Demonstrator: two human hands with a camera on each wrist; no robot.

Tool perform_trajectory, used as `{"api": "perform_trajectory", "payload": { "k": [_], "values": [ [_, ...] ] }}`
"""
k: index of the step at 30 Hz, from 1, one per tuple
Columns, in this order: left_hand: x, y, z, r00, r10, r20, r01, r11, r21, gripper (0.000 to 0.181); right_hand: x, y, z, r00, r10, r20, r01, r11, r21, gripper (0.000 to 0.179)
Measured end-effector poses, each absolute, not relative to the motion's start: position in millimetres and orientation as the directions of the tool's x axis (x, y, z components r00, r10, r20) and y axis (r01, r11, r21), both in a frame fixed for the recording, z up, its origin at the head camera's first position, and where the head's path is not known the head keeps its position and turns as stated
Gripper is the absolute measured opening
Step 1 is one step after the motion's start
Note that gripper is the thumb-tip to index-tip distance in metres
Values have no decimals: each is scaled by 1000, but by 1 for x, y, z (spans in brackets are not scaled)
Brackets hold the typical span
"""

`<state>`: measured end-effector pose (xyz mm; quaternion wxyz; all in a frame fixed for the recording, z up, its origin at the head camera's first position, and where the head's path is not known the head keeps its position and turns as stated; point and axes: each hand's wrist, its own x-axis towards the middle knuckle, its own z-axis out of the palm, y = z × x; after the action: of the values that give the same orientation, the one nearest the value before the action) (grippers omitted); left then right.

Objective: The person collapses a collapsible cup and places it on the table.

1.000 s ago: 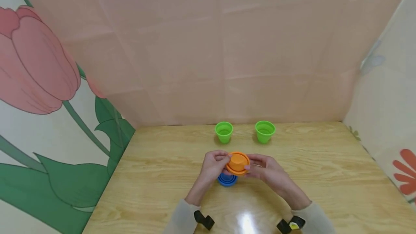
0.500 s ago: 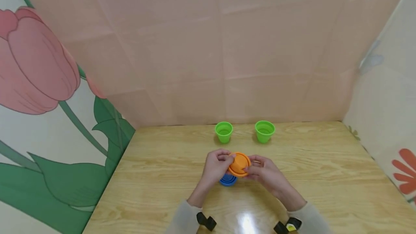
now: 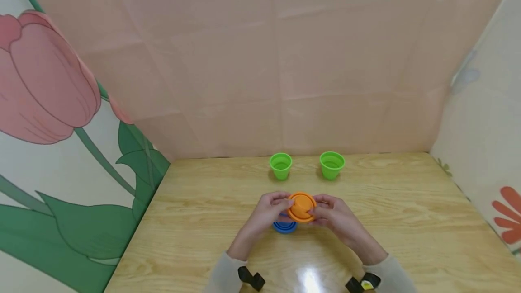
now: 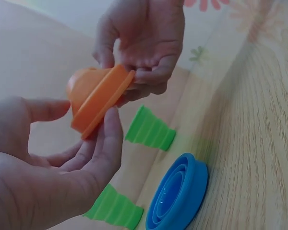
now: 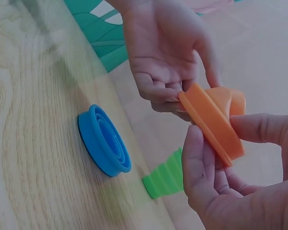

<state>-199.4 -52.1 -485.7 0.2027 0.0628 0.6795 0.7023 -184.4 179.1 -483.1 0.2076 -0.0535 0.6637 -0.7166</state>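
Note:
An orange collapsible cup (image 3: 301, 207), partly folded, is held above the table between both hands. My left hand (image 3: 266, 211) pinches its left side, thumb on the base side and fingers at the rim. On the opposite side my right hand (image 3: 335, 218) grips it the same way. In the left wrist view the orange cup (image 4: 98, 98) shows a bulging, uneven base above its wide rim. Below the hands a flattened blue collapsible cup (image 3: 285, 226) lies on the table, partly hidden in the head view; its nested rings show in the right wrist view, on the blue cup (image 5: 105, 141).
Two green collapsible cups, a left one (image 3: 281, 166) and a right one (image 3: 332, 165), stand extended and upright near the table's back edge. Behind them rises a pinkish-beige sheet (image 3: 281, 80). Flower-patterned panels flank the wooden table (image 3: 203, 202) on both sides.
The orange cup has shifted slightly right and turned a little, its base pressed in unevenly by the thumbs. Both hands keep their hold. The blue and green cups have not moved.

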Motion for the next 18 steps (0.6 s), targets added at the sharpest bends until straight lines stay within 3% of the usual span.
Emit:
{"api": "perform_trajectory", "payload": {
  "k": [7, 18],
  "values": [
    [-199, -58, -490, -871, 449, -201, -247, -45, 968, 47, -183, 181, -483, -907, -355, -227, 249, -17, -968, 54],
    [-196, -48, -492, -905, 391, -170, -171, 31, 985, 40, -186, 184, -487, -879, -431, -206, 222, 15, -975, 62]
  ]
}}
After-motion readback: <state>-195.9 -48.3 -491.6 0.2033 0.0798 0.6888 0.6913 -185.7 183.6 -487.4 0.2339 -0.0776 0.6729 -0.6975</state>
